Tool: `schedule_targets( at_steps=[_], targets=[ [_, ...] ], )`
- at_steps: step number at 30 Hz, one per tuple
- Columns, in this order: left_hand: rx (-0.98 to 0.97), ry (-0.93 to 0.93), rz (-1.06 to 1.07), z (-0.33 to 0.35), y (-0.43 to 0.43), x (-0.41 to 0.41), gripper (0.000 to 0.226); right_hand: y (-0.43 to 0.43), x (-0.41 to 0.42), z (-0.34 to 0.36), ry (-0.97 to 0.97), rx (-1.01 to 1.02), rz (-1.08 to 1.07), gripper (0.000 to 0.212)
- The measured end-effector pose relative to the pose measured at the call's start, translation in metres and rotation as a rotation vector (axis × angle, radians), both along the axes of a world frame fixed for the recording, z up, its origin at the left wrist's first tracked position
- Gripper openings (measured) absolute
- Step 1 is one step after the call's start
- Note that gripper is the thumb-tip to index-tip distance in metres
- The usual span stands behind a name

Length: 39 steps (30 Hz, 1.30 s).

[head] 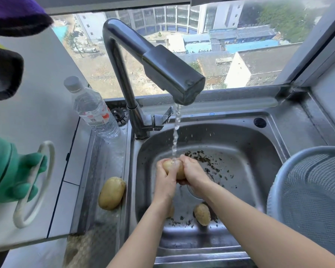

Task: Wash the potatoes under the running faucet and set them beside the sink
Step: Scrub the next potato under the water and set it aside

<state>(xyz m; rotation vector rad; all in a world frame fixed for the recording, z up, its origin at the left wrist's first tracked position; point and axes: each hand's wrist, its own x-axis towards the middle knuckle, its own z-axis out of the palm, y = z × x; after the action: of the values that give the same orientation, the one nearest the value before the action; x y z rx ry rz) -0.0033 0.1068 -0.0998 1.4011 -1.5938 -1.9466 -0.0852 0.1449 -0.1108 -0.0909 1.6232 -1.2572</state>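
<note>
Bare forearms reach in from the bottom edge and meet over the steel sink [246, 144], a rounded, wet basin speckled with dark bits of debris. On the right rim sits a round mesh strainer [307, 190], its grey rim hanging over the basin. The dark, angular faucet [162, 68] bends forward from the back left corner, and its thin stream of water [176, 132] falls straight onto the held potato [174, 168]. That potato is smooth, pale yellow and oval, its long axis tipped from upper left to lower right. The left hand [165, 177] and right hand [193, 174] are both wrapped tightly round it, fingers pressed to its skin. A larger potato [111, 192] lies on the ribbed steel ledge left of the basin, long axis near upright in view, just beside the rim. Another small potato [202, 214] rests on the basin floor near the front. A clear plastic bottle [94, 111] stands behind the ledge, leaving open room between.
</note>
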Motion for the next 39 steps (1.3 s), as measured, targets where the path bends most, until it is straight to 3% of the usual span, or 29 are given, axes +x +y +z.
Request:
schedule_targets(
  at_steps=[4, 6, 11, 13, 15, 17, 22, 27, 32, 37, 39],
  targets=[
    [0.078, -0.056, 0.249, -0.006, -0.014, -0.003, 0.031, 0.006, 0.007, -0.002, -0.087, -0.217, 0.173, 0.029],
    [0.059, -0.037, 0.22, -0.004, -0.014, -0.001, 0.035, 0.008, 0.006, -0.004, -0.127, -0.324, 0.199, 0.028],
    [-0.026, 0.007, 0.07, 0.004, -0.004, 0.001, 0.017, 0.001, 0.003, -0.01, 0.077, -0.117, 0.058, 0.024],
    [-0.022, -0.034, 0.132, -0.001, -0.008, 0.0, 0.024, 0.004, 0.004, -0.012, -0.004, -0.194, 0.118, 0.025],
    [0.0, -0.072, 0.189, -0.005, -0.012, 0.002, 0.034, 0.008, 0.005, -0.014, -0.099, -0.27, 0.176, 0.04],
    [-0.02, -0.065, 0.152, -0.006, -0.013, 0.004, 0.037, 0.008, 0.006, -0.015, -0.064, -0.263, 0.174, 0.048],
    [-0.036, 0.012, -0.027, -0.001, -0.002, 0.005, 0.019, 0.002, 0.002, -0.011, 0.121, -0.122, 0.047, 0.021],
    [0.017, -0.02, 0.084, -0.001, -0.009, 0.003, 0.029, 0.01, 0.004, -0.012, -0.009, -0.232, 0.15, 0.044],
    [-0.025, -0.034, -0.035, -0.005, -0.002, 0.005, 0.03, 0.0, 0.007, -0.008, 0.18, -0.119, -0.001, 0.023],
    [-0.009, -0.063, 0.039, -0.01, -0.012, 0.009, 0.036, 0.009, 0.01, -0.007, 0.06, -0.176, 0.174, 0.035],
    [0.003, -0.05, 0.061, -0.009, -0.012, 0.007, 0.037, 0.007, 0.013, -0.007, 0.102, -0.17, 0.141, 0.035]
  ],
)
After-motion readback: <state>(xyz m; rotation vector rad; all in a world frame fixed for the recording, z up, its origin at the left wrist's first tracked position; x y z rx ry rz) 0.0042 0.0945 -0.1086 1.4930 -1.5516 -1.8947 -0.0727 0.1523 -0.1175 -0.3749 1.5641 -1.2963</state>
